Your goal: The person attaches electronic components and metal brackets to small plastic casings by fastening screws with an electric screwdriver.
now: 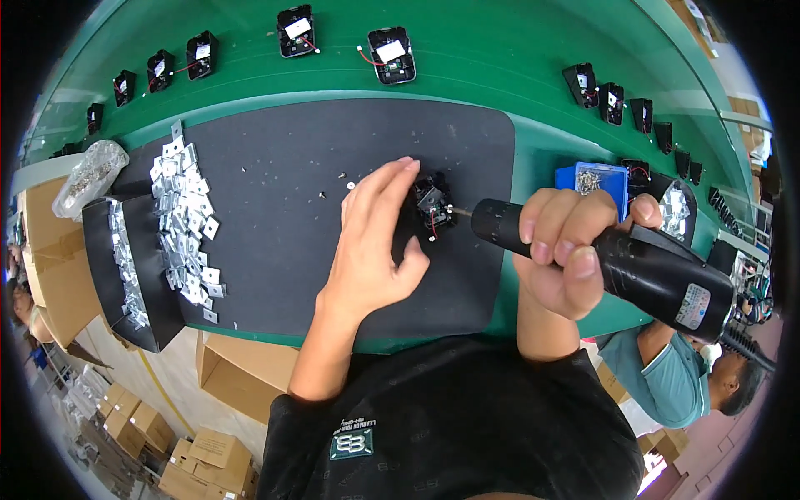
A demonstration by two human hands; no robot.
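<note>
My left hand (pixel 367 242) lies along the left side of a small black plastic casing (pixel 433 202) on the dark mat, fingers at its far edge and thumb at its near edge. The fingers partly hide the casing, in which a metal plate and a short red wire with a white plug show. My right hand (pixel 571 237) is wrapped around a black electric screwdriver (pixel 658 279). Its thin bit points left and meets the casing's right side, near a small silvery piece. A few loose screws (pixel 322 195) lie left of my left hand.
Small square metal plates (pixel 187 225) are heaped on the mat's left, beside a black bin (pixel 158 308) of more plates and a bag of screws (pixel 90 179). A blue box (pixel 612 182) of screws stands right. Similar casings (pixel 392 56) line the green belt. A person (pixel 667 375) sits at right.
</note>
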